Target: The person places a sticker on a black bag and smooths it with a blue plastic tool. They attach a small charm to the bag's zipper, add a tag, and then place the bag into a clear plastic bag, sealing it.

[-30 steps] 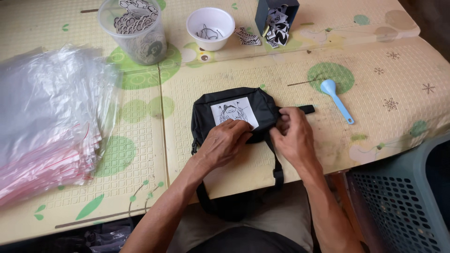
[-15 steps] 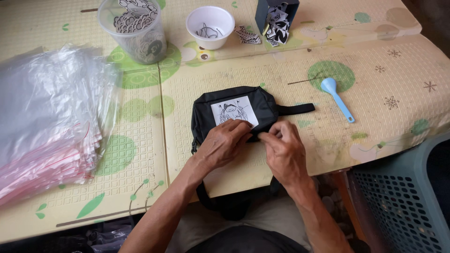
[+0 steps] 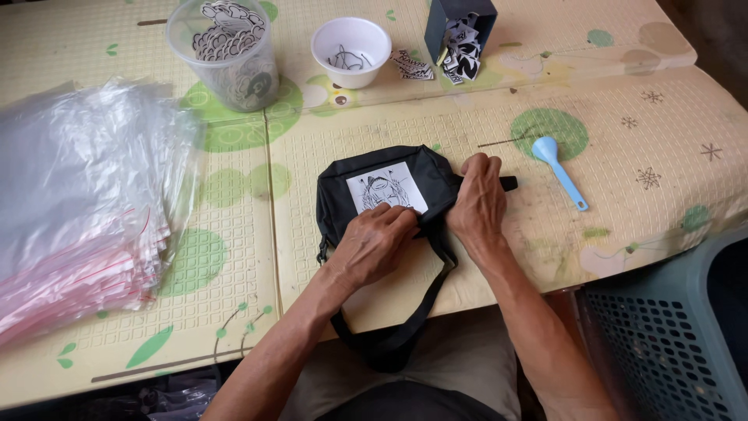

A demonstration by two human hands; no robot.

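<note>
A small black pouch (image 3: 354,173) with a white square drawing patch lies on the table in front of me. Its black strap (image 3: 405,327) loops down over the table edge onto my lap. My left hand (image 3: 378,243) presses on the pouch's near edge, fingers curled on the fabric below the patch. My right hand (image 3: 479,199) grips the pouch's right end, where a short black strap tab sticks out.
A thick stack of clear zip bags (image 3: 78,203) lies at the left. At the back stand a clear plastic cup of stickers (image 3: 230,54), a white bowl (image 3: 351,51) and a dark box of stickers (image 3: 460,31). A blue spoon (image 3: 557,160) lies right; a grey basket (image 3: 670,343) stands beside the table.
My right hand has moved from the pouch's near edge up to its right end. My left hand has stayed on the near edge.
</note>
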